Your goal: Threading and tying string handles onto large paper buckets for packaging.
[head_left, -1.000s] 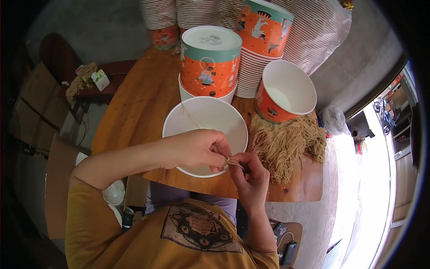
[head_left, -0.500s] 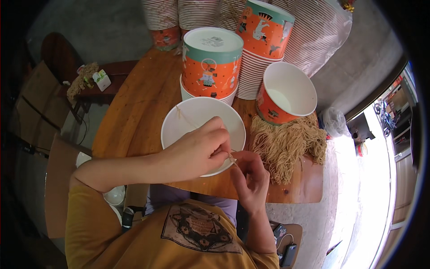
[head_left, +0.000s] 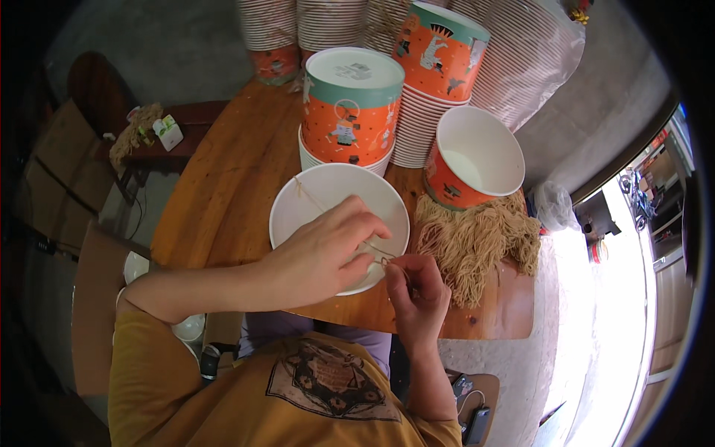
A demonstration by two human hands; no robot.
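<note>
A white paper bucket [head_left: 294, 216] stands before me with its mouth up. Thin tan string [head_left: 311, 195] runs from a small knot at its far left rim down toward my hands. Over the bucket's near part, my left hand [head_left: 320, 252] has thumb and forefinger spread apart, the string passing between them; its other fingers are hidden. My right hand [head_left: 421, 294] pinches the string at the bucket's near right rim, where a small loop shows. A bundle of tan string [head_left: 469, 249] lies on the table to the right.
Beyond the bucket, an upturned orange and green bucket [head_left: 350, 112] tops a stack. Another upturned bucket [head_left: 443, 52] tops a taller stack. An open bucket [head_left: 477, 153] leans on the string bundle. Plastic-wrapped stacks [head_left: 521, 59] stand behind on the wooden table [head_left: 216, 186].
My left thumb and forefinger have parted from their pinch near the right hand. The string now shows between them. My right hand keeps its pinch in nearly the same place.
</note>
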